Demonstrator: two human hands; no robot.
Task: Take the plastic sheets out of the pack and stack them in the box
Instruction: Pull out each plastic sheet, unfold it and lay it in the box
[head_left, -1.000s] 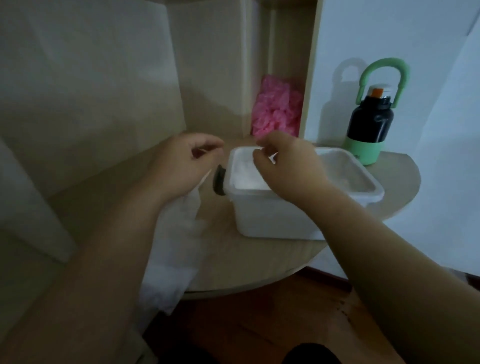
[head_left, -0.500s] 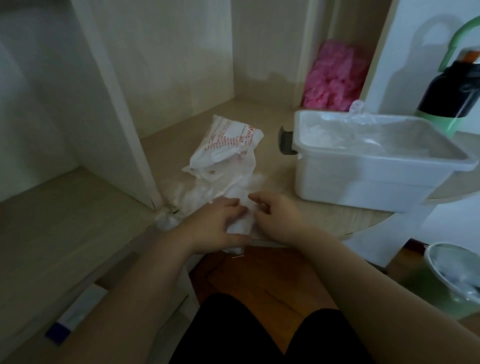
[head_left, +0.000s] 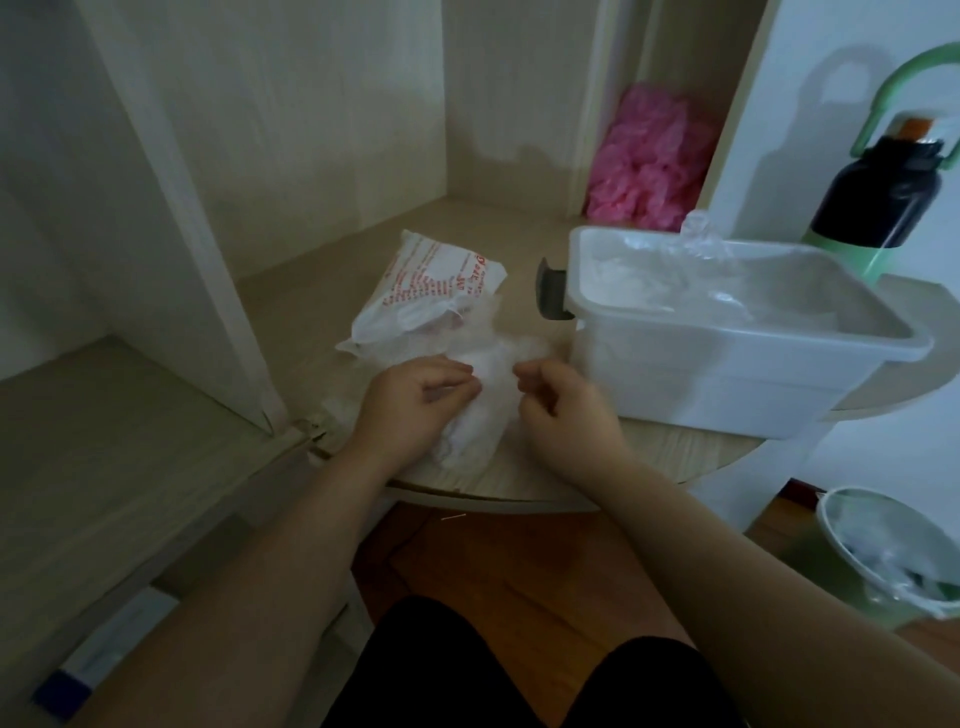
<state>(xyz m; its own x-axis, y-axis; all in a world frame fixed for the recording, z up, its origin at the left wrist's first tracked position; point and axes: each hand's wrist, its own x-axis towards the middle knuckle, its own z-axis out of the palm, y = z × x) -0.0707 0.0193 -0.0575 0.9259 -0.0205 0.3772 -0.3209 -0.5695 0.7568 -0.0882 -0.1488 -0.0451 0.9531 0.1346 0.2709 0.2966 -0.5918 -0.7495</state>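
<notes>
As the left hand (head_left: 410, 410) grips the plastic sheets (head_left: 485, 410), their edges blur

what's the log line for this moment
left hand: pinches plastic sheets | right hand: pinches same sheets | pack: behind hands | box: sheets inside

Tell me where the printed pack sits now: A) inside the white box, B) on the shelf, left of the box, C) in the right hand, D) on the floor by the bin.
B: the pack lies on the shelf, left of the box, behind the plastic sheets.
</notes>
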